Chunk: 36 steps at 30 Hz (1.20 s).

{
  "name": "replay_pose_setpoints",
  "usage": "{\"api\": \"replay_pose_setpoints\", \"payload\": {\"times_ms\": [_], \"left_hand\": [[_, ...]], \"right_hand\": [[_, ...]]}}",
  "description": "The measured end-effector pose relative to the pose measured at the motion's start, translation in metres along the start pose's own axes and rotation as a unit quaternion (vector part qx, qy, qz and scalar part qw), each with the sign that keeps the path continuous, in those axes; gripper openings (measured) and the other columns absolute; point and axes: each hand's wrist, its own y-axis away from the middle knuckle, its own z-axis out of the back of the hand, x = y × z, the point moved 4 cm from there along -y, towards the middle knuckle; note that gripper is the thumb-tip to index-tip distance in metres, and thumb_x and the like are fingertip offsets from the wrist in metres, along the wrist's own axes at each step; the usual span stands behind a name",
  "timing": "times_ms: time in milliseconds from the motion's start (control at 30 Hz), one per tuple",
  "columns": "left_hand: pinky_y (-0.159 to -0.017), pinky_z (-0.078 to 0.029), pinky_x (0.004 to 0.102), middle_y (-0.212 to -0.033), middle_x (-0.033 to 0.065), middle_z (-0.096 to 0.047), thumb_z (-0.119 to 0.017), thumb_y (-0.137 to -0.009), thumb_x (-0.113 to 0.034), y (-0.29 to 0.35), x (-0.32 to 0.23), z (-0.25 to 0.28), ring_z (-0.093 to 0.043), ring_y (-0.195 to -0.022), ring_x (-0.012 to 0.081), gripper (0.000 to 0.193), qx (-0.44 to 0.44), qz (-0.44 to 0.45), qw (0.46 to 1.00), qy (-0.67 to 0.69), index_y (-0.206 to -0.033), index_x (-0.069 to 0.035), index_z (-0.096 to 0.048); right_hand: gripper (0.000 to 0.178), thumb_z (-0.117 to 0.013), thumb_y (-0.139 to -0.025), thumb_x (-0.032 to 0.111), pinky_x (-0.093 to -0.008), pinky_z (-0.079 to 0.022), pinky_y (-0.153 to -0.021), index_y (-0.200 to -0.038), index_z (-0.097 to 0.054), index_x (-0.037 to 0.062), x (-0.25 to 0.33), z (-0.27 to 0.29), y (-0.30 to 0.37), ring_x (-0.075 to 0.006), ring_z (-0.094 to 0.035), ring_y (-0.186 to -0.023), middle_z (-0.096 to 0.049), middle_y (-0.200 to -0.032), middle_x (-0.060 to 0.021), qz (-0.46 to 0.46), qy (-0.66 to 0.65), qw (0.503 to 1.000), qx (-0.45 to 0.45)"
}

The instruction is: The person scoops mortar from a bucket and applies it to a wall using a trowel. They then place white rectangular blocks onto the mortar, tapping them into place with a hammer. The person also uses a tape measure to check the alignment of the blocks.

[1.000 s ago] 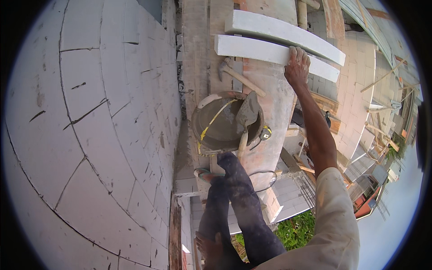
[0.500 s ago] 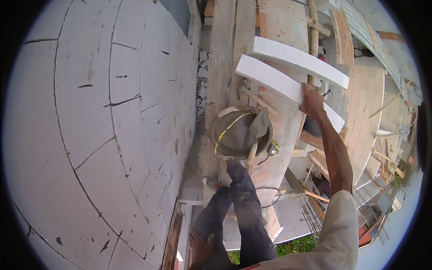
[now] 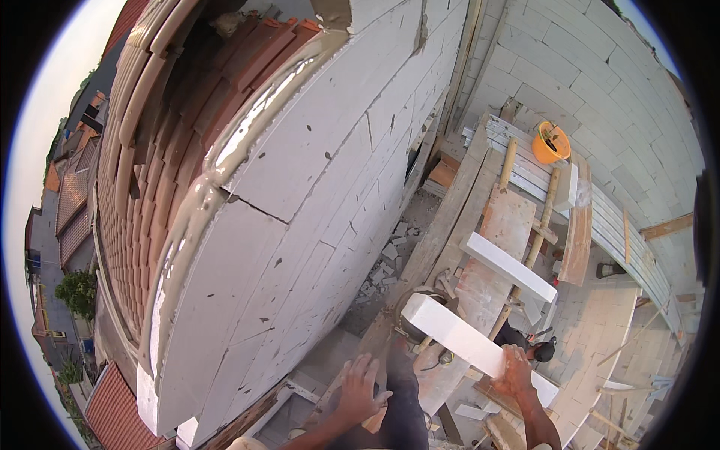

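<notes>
My right hand (image 3: pixel 516 369) grips a long white lightweight block (image 3: pixel 450 330) near its right end and holds it up above the scaffold boards. My left hand (image 3: pixel 361 390) is empty, its fingers stretched out over my legs. Another white block (image 3: pixel 510 267) lies farther off on the boards. The held block partly covers the mortar bucket (image 3: pixel 405 328); little of its contents shows. A tape measure (image 3: pixel 445 357) is beside the held block, and part of a hammer (image 3: pixel 448 285) shows behind it.
On the left rises a white block wall (image 3: pixel 300 202), grey mortar along its top edge (image 3: pixel 214 176). Roof tiles (image 3: pixel 161 112) lie beyond. Rubble (image 3: pixel 390 259) sits between wall and planks (image 3: pixel 442 259). An orange bucket (image 3: pixel 551 142) stands far off; another person (image 3: pixel 541 351) is below, right.
My view has swung up and left, bringing the wall top and roofs into sight. The held block has lifted away from the other block. My left hand has come up from my leg, fingers spread.
</notes>
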Motion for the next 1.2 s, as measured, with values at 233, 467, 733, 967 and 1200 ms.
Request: {"api": "replay_pose_setpoints", "payload": {"times_ms": [233,467,733,967,1200], "left_hand": [[-0.125,-0.01,0.0635,-0.166,0.0235,-0.025,-0.089,-0.074,-0.037,0.039,-0.077,0.108,-0.014,-0.158,0.0401,0.112,0.091,-0.085,0.978,-0.169,-0.161,-0.002,-0.027],[-0.12,-0.032,0.0586,-0.153,0.0326,-0.041,-0.089,-0.071,-0.041,0.161,-0.01,0.135,-0.041,-0.144,0.0486,0.11,0.184,-0.034,0.963,-0.194,-0.152,0.007,-0.033],[-0.087,-0.057,0.0502,-0.12,0.0262,-0.068,-0.083,-0.068,-0.049,0.255,0.008,0.172,-0.07,-0.102,0.0438,0.094,0.215,0.139,0.967,-0.017,-0.137,0.003,-0.047],[-0.086,-0.057,0.0499,-0.11,0.0274,-0.071,-0.08,-0.067,-0.055,0.266,0.001,0.205,-0.072,-0.096,0.0446,0.095,0.239,0.238,0.94,-0.055,-0.134,0.005,-0.049],[-0.091,-0.056,0.0458,-0.11,0.0297,-0.07,-0.086,-0.059,-0.054,0.245,-0.072,0.346,-0.072,-0.099,0.0439,0.111,0.148,0.294,0.943,-0.058,-0.14,0.011,-0.047]], "right_hand": [[0.085,-0.084,-0.061,0.036,-0.0517,-0.058,-0.091,-0.133,-0.052,0.0065,0.148,-0.014,0.065,-0.0405,-0.059,-0.122,-0.06,-0.127,-0.0173,0.233,0.104,0.965,0.064],[0.063,-0.077,-0.064,0.014,-0.0453,-0.06,-0.082,-0.123,-0.055,0.0044,0.295,-0.008,0.112,-0.0352,-0.064,-0.109,-0.063,-0.114,-0.0145,0.437,0.092,0.889,0.106],[0.059,-0.076,-0.068,0.006,-0.0463,-0.053,-0.086,-0.124,-0.055,0.0046,0.357,0.019,0.126,-0.0326,-0.062,-0.11,-0.062,-0.114,-0.0128,0.594,0.082,0.8,0.016],[0.061,-0.079,-0.071,0.008,-0.0504,-0.049,-0.096,-0.126,-0.055,0.008,0.373,-0.022,0.073,-0.0332,-0.062,-0.116,-0.061,-0.118,-0.013,0.607,0.133,0.762,0.181],[0.057,-0.071,-0.074,0.001,-0.0488,-0.053,-0.094,-0.128,-0.054,0.0011,0.454,0.198,0.082,-0.0358,-0.068,-0.106,-0.067,-0.105,-0.019,0.667,0.203,0.707,0.12]]}}
